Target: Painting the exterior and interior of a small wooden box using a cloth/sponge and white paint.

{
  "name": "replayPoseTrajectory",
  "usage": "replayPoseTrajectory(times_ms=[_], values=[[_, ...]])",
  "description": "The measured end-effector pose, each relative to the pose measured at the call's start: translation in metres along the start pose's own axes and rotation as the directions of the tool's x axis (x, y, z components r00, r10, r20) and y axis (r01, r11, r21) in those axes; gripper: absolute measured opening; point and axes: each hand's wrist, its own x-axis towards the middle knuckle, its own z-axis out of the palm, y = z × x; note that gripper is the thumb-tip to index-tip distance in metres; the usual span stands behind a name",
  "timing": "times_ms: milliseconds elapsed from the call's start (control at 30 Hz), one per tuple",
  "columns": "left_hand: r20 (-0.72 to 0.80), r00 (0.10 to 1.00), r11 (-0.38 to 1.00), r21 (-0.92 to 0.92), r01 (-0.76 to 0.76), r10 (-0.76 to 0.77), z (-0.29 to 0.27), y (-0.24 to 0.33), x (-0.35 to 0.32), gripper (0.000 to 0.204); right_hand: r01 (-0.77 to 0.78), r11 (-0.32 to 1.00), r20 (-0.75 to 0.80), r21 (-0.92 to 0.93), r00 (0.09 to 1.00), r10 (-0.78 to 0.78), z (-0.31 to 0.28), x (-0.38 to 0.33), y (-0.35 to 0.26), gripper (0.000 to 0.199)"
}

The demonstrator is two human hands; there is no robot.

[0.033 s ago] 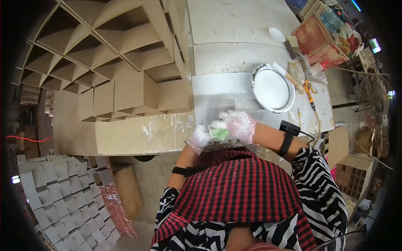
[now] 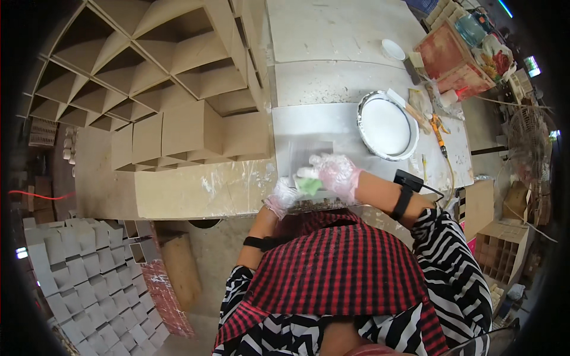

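Note:
A thin grey rectangular panel (image 2: 311, 148) lies on the white board close to the table's near edge. My right hand (image 2: 337, 173), in a paint-smeared pinkish glove, is closed around a light-green sponge (image 2: 309, 186) over the panel's near part. At the panel's near left corner is my left hand (image 2: 283, 195), also in a white-smeared glove, its fingers bent in at the corner. Their tips are partly hidden. A round tub of white paint (image 2: 386, 126) stands to the right, beyond my right hand, with a flat brush (image 2: 405, 107) across its rim.
Brown cardboard boxes (image 2: 190, 133) and a tall stack of open cells (image 2: 127, 65) fill the table's left. White-grey boxes (image 2: 98, 279) are piled at the lower left. An orange-handled air gun (image 2: 438, 130) with a hose and a small white bowl (image 2: 392, 49) lie right.
My right hand has shifted slightly left and away from me with the sponge. My left hand stays at the panel's corner.

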Motion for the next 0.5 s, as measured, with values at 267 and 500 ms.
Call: replayPoseTrajectory(times_ms=[267, 500], values=[[-0.053, 0.999, 0.95, 0.313, 0.016, 0.0, 0.0, 0.005, -0.004, 0.036, 0.215, 0.462, -0.289, 0.861, 0.953, 0.096, 0.022, 0.054, 0.042, 0.036], [0.169, 0.986, 0.825, 0.557, -0.098, 0.003, -0.002, -0.012, -0.003, 0.044, -0.017, 0.838, -0.304, 0.546, 0.928, 0.217, 0.033, 0.067, 0.045, 0.021]])
